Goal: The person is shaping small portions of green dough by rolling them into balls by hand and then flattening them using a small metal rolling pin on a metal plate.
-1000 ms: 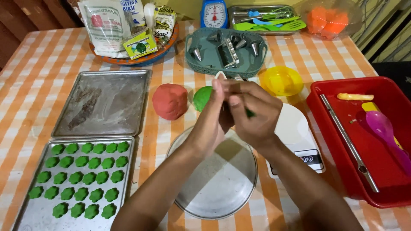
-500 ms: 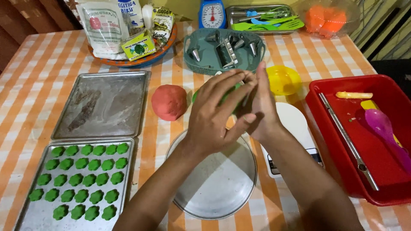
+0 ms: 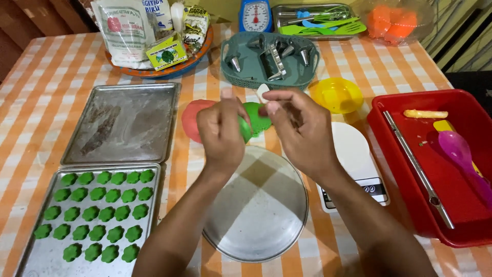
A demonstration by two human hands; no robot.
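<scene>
Round glass plate [image 3: 259,215]: lying just below both hands, catching whatever drops.
Left hand [image 3: 221,134]: curling closed around a small green dough piece [image 3: 245,128], keeping it off the table.
Right hand [image 3: 301,131]: pinching a small white cutter [image 3: 262,93] at its fingertips.
Green dough lump [image 3: 259,118]: sitting just behind the hands, within easy reach.
Red dough ball [image 3: 190,119]: waiting beyond the left hand.
Tray of green shapes [image 3: 95,213]: lying well left of the hands.

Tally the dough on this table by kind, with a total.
Green flower-shaped pieces on the baking tray: 28
Red dough ball: 1
Green dough lump on the table: 1
Green bit in the left hand: 1
Total: 31
</scene>
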